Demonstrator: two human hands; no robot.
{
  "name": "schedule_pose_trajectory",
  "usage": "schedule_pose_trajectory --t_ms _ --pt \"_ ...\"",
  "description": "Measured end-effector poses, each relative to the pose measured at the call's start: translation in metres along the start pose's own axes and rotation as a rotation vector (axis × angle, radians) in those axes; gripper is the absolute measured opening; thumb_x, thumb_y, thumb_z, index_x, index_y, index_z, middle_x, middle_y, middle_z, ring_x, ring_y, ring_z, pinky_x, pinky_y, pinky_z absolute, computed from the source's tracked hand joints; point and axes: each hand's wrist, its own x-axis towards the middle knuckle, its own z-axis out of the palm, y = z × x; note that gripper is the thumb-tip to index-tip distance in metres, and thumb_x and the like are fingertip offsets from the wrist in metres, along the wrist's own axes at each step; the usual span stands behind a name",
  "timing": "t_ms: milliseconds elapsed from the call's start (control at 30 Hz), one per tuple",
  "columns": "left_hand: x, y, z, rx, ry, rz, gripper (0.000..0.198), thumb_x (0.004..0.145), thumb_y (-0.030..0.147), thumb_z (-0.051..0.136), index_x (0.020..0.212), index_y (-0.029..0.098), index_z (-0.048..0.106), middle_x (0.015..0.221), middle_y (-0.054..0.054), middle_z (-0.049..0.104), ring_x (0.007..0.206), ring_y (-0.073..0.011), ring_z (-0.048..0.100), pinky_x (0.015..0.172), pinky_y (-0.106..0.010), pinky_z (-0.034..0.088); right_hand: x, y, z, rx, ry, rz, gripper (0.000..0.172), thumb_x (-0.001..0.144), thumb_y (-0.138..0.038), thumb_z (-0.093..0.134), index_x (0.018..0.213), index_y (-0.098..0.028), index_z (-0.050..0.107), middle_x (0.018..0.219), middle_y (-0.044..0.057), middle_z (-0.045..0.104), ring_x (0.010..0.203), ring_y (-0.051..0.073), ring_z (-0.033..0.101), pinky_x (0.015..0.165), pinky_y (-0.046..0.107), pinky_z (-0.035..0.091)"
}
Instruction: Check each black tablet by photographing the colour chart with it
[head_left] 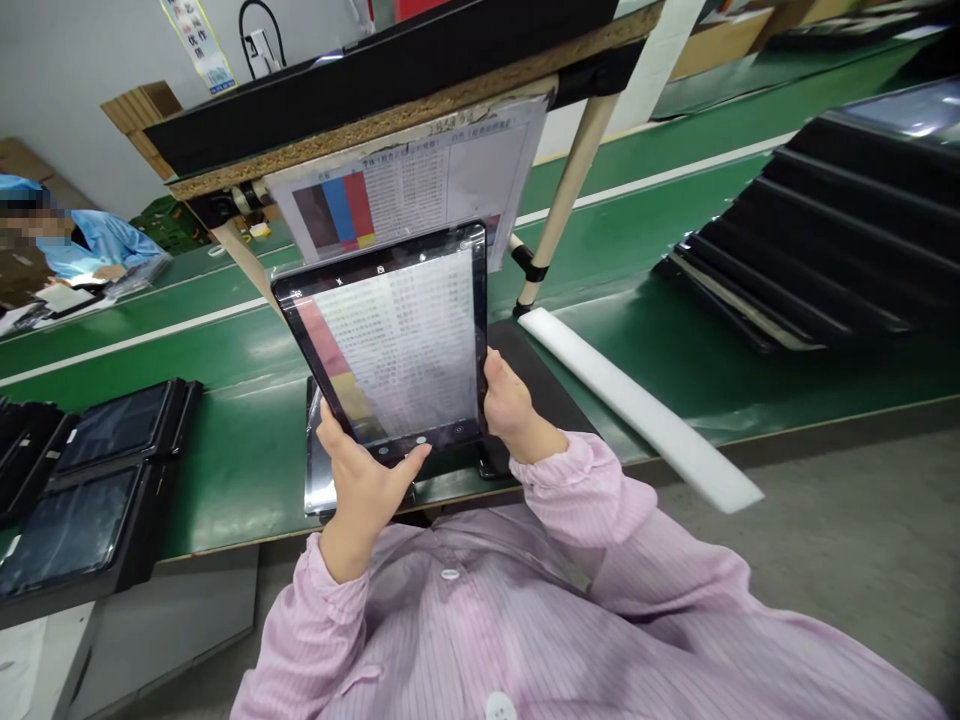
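Green bench (240, 450) below; left hand (365, 490), right hand (514, 405) gripping tablet (405, 350) between them (printed chart (420, 185) behind).

Tablet (390, 345), centre of frame: black border; display greyish white with rows of dark text, pink and yellow blocks down left side. Chart sheet (409, 185), upper centre: white, shows vertical bands of dark grey, blue, red, touch of yellow. Smock (480, 630), bottom: pale pink, fine stripes, white buttons (500, 706). Bench (240, 440): green, white line (656, 178) runs across. Foam strip (637, 405), right of centre: plain white. Tray stack (825, 230), upper right: black. Co-worker's garment (112, 240), far left: light blue.
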Motion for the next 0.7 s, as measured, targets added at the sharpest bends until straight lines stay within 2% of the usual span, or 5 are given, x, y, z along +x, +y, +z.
schedule_pose_trajectory --t_ms 133,267,467,600,700 --pt "0.004 -0.004 -0.003 -0.322 -0.011 -0.065 0.09 0.086 0.061 0.066 0.153 0.015 0.027 0.15 -0.024 0.041 0.144 -0.0338 0.042 0.117 -0.051 0.036 -0.004 -0.006 0.001 0.027 -0.032 0.003 0.077 0.08 -0.088 0.046 0.123 -0.028 0.069 0.126 0.006 0.071 0.138 0.032 0.053 0.108 0.052 0.053" --pt "0.015 -0.007 -0.01 -0.87 -0.031 -0.36 0.054 0.096 0.059 0.049 0.145 0.036 0.044 0.146 -0.008 0.057 0.128 -0.0235 0.059 0.104 -0.041 0.052 -0.012 -0.021 -0.001 0.031 -0.094 -0.048 0.072 0.091 -0.079 0.041 0.138 -0.028 0.061 0.14 0.003 0.064 0.144 0.029 0.046 0.116 0.049 0.046" --pt "0.017 -0.005 -0.008 -0.998 -0.066 -0.563 0.049 0.093 0.047 0.06 0.14 0.056 0.05 0.152 0.012 0.054 0.14 -0.019 0.051 0.106 -0.035 0.052 -0.017 -0.066 -0.015 -0.371 -0.26 -0.377 0.071 0.102 -0.063 0.035 0.163 -0.033 0.016 0.168 -0.009 0.014 0.157 0.019 0.012 0.131 0.039 0.012" --pt "0.009 -0.001 0.002 -1.031 -0.143 -0.55 0.049 0.096 0.046 0.056 0.143 0.055 0.048 0.154 0.011 0.051 0.143 -0.0226 0.048 0.109 -0.041 0.051 -0.013 -0.09 -0.028 -0.585 -0.291 -0.464 0.071 0.104 -0.057 0.032 0.164 -0.031 0.002 0.168 -0.009 0.006 0.157 0.019 0.01 0.13 0.038 0.014" --pt "0.005 0.005 0.008 -1.076 -0.201 -0.58 0.049 0.096 0.045 0.056 0.144 0.054 0.047 0.152 0.008 0.054 0.14 -0.024 0.052 0.107 -0.044 0.054 -0.012 -0.097 -0.036 -0.681 -0.234 -0.469 0.07 0.105 -0.053 0.033 0.164 -0.031 0.003 0.168 -0.007 0.01 0.156 0.022 0.021 0.128 0.04 0.023"
